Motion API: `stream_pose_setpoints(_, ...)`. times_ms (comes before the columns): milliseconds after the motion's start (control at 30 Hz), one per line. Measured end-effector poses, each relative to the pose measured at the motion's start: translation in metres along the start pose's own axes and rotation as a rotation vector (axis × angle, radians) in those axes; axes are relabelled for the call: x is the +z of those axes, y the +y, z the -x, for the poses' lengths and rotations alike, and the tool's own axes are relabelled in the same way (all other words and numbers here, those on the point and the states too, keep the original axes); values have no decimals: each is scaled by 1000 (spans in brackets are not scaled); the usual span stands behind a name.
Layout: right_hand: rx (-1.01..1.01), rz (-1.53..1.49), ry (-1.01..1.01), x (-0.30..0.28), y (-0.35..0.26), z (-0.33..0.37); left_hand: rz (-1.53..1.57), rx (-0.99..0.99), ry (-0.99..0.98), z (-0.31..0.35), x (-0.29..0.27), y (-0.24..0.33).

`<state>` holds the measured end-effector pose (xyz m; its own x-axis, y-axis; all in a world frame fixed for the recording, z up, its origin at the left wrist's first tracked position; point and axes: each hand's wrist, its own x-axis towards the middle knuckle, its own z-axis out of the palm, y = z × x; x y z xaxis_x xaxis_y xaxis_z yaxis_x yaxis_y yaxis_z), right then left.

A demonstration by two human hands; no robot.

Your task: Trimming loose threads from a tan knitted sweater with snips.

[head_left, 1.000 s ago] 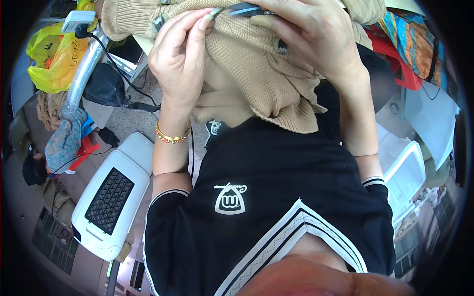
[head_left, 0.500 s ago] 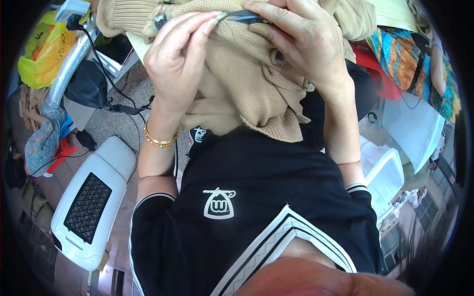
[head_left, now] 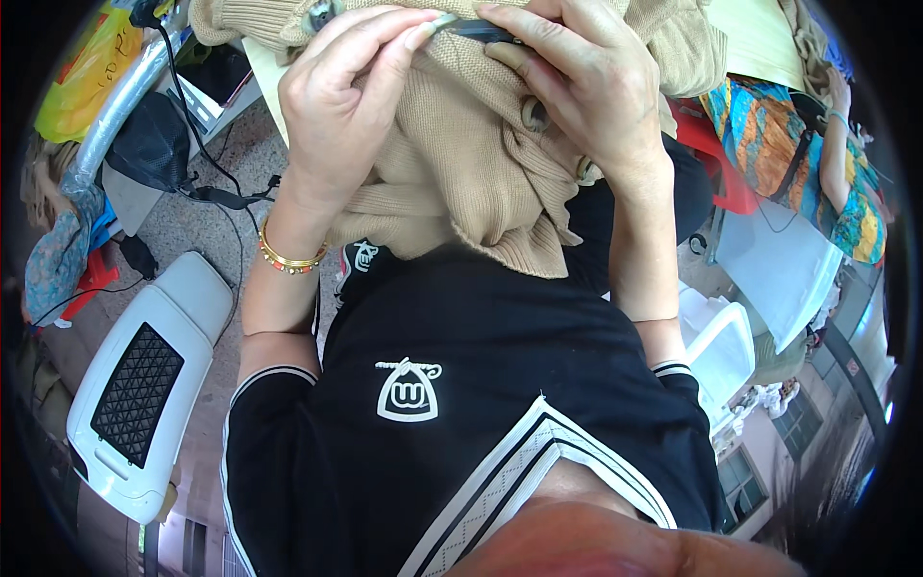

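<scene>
A beige knitted cardigan (head_left: 461, 144) lies bunched in front of me, with a large dark button (head_left: 535, 114) on it. My left hand (head_left: 351, 96) is closed in a pinch over the knit; what is between its thumb and finger is too small to make out. My right hand (head_left: 586, 82) grips a small dark pair of thread snips (head_left: 478, 32), partly covered by the fingers. The tip of the snips points left and meets the left fingertips. A second button (head_left: 320, 13) shows beside the left hand.
To the left stand a white case with a black grille (head_left: 139, 394), a black pouch (head_left: 149, 144) with cables and a yellow plastic bag (head_left: 91, 82). On the right are a red stool (head_left: 707, 144), white plastic bins (head_left: 721, 356) and another person's arm (head_left: 836, 163) by patterned cloth.
My view has shifted slightly, so the surroundings slide left. Both hands keep nearly the same pose at the cardigan, the snips still between them.
</scene>
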<state>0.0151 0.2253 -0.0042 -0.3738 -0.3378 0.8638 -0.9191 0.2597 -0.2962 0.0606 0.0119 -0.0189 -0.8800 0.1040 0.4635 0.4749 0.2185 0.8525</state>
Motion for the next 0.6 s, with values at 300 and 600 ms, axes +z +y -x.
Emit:
stream_pose_setpoints(300, -47, 15, -79, -7, -9, -17, 23, -11, -1, 0, -1, -1)
stream_pose_setpoints(600, 308, 251, -455, -19, -30, -35, -42, -2, -27, -4, -2, 2)
